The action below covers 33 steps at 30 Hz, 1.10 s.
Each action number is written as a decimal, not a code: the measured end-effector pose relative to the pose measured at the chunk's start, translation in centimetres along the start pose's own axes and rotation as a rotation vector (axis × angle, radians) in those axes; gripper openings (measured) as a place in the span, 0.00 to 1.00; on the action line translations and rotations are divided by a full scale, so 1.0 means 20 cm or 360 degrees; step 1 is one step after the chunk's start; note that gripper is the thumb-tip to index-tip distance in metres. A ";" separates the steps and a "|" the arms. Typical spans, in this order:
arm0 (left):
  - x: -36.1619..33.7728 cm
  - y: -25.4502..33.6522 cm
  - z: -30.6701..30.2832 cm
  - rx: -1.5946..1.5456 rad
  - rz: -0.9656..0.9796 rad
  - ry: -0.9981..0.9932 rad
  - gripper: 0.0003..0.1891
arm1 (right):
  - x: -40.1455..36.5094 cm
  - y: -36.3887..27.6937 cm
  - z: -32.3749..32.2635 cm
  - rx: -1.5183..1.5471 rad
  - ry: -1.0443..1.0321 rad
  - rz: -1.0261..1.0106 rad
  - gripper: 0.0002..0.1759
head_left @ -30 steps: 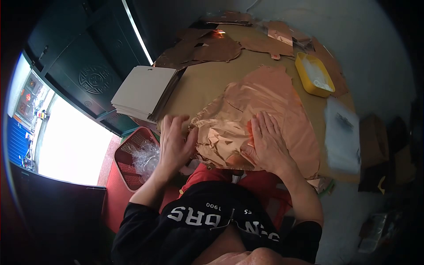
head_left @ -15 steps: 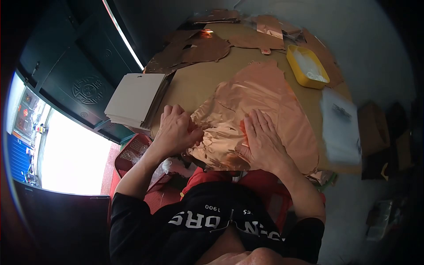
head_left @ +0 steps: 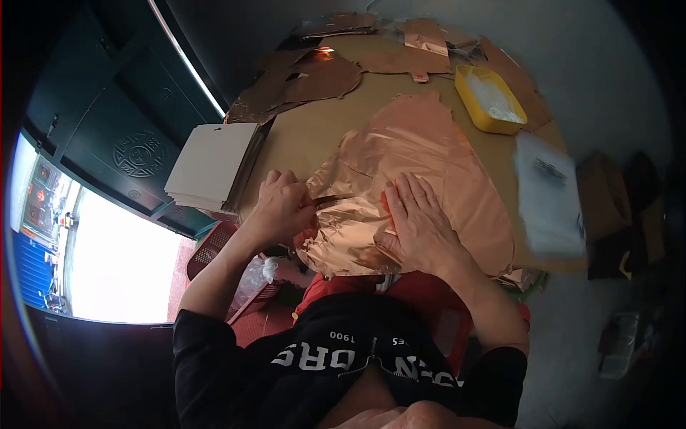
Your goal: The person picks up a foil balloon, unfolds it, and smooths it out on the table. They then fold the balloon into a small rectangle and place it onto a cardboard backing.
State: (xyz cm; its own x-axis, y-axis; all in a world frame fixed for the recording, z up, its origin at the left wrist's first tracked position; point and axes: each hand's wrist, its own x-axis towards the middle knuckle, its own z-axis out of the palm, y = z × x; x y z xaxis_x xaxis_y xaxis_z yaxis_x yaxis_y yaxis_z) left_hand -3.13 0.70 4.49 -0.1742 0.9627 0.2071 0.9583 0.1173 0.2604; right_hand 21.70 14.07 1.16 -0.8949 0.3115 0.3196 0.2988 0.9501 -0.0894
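A large crinkled sheet of shiny copper-coloured foil (head_left: pixel 457 186) lies over the near part of the table. My left hand (head_left: pixel 283 207) has its fingers curled closed around the foil's left edge, where the material is wrinkled and slightly raised. Flat on the middle of the sheet rests my right hand (head_left: pixel 421 222), its fingers stretched out and pointing away from me. Something reddish shows beside the right hand's fingers, too small to make out.
A stack of white cards (head_left: pixel 213 161) stands on the table's left. At the right are a yellow tray (head_left: pixel 477 114) with white items and clear plastic bags (head_left: pixel 549 200). Brown-copper sheets (head_left: pixel 321 77) lie at the back. A red basket (head_left: pixel 211 250) is below left.
My left hand has shifted slightly left, and the foil near it shows a new dark fold. The view has moved a little. My right hand stays flat on the sheet.
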 end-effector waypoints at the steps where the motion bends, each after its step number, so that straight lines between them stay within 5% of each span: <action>1: 0.01 0.01 -0.02 -0.0136 -0.0146 -0.0141 0.09 | 0.00 0.00 0.00 0.0004 0.0000 0.0003 0.46; 3: 0.04 0.06 -0.12 -0.0406 -0.0439 -0.0428 0.10 | 0.00 0.00 0.00 0.0013 0.0000 0.0011 0.47; 6: 0.05 0.03 -0.14 -0.0545 -0.0311 -0.0383 0.11 | 0.00 -0.01 -0.01 0.0072 0.0000 0.0030 0.48; 15: 0.01 0.04 -0.16 -0.1443 -0.0847 -0.0408 0.18 | 0.00 -0.01 -0.02 0.0092 0.0016 0.0011 0.50; 25: -0.27 0.09 -0.11 -0.2402 -0.0924 -0.0352 0.23 | 0.00 -0.01 -0.01 0.0069 0.0026 -0.0010 0.53; 29: -0.37 0.24 -0.05 -0.2586 -0.0939 -0.0065 0.24 | 0.00 -0.01 -0.02 0.0071 0.0037 -0.0012 0.53; 33: -0.40 0.33 0.03 -0.2187 -0.0979 0.0150 0.14 | 0.00 -0.01 -0.02 0.0055 0.0030 -0.0014 0.53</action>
State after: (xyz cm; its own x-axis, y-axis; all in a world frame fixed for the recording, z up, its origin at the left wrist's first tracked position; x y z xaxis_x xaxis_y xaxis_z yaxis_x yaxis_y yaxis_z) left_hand 4.70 -6.18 4.04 -0.5228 0.8248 -0.2154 -0.2097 0.1204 0.9703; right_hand 21.83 13.89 1.51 -0.8908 0.3032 0.3385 0.2792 0.9529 -0.1188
